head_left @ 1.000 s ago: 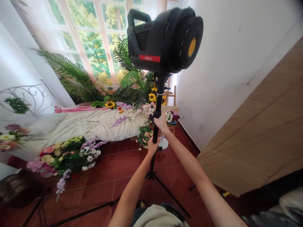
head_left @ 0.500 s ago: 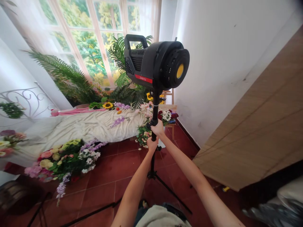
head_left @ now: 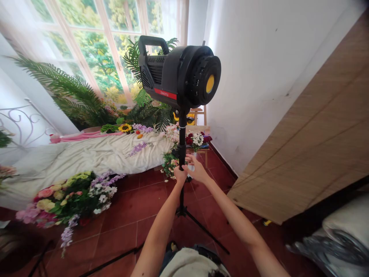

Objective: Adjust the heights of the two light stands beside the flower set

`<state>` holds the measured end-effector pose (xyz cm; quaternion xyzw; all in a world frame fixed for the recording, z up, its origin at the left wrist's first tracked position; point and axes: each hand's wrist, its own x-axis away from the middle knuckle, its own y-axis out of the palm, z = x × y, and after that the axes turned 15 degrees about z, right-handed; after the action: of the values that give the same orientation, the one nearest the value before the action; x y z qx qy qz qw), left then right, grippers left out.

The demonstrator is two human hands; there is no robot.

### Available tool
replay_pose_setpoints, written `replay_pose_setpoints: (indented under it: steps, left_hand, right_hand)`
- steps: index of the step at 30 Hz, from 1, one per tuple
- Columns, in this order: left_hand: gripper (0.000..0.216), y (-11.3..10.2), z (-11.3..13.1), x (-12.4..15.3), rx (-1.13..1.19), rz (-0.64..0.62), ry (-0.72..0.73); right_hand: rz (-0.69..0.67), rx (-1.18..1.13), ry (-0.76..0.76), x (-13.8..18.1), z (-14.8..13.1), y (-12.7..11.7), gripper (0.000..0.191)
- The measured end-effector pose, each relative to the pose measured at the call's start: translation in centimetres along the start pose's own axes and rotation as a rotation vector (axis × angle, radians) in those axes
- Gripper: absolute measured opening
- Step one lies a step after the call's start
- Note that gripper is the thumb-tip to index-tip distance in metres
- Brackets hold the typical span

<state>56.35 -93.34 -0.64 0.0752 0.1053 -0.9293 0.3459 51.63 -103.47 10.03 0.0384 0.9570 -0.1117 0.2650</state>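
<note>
A black studio light point(head_left: 178, 79) with a red stripe and a yellow centre sits on top of a black stand pole point(head_left: 181, 134), whose tripod legs point(head_left: 198, 227) spread on the red tile floor. My left hand point(head_left: 180, 175) is wrapped round the pole just below a black clamp collar. My right hand point(head_left: 196, 169) is right beside the pole at the same height, fingers spread and loose, touching or just off the collar.
A white wall point(head_left: 259, 77) and a leaning wooden board point(head_left: 311, 142) stand to the right. Flower arrangements point(head_left: 66, 196) lie on the floor at left, a draped white cloth point(head_left: 95, 154) with palm plants behind. A small wooden stool point(head_left: 201, 148) with flowers stands behind the pole.
The light head has come down the stand and sits lower in view. My right hand has let go of the pole and opened beside it. My left hand still grips the pole.
</note>
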Motion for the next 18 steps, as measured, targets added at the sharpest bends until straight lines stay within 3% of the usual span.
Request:
replay_pose_setpoints:
  steps: [4, 7, 9, 11, 14, 18]
  left_hand:
    - [0.030, 0.4, -0.5, -0.1, -0.059, 0.037, 0.027]
    - [0.030, 0.5, -0.6, 0.0, -0.071, 0.046, 0.046]
    - [0.030, 0.6, -0.7, 0.0, -0.064, 0.038, 0.056]
    - [0.031, 0.6, -0.7, 0.0, -0.057, 0.031, 0.061]
    - [0.030, 0.5, -0.7, 0.0, -0.058, 0.032, 0.055]
    - [0.030, 0.4, -0.3, 0.1, -0.048, 0.034, 0.028]
  right_hand:
    - [0.050, 0.078, 0.147, 5.9, 4.0, -0.7, 0.041]
    - [0.134, 0.018, 0.408, 8.3, 7.0, 0.5, 0.031]
    - [0.116, -0.066, 0.602, 8.9, 8.4, 1.5, 0.037]
    - [0.070, -0.221, 0.804, 8.8, 9.0, 2.3, 0.042]
    - [0.019, -0.608, 1.087, 8.5, 8.9, 2.5, 0.035]
    - [0.030, -0.958, 1.197, 8.4, 7.9, 2.2, 0.024]
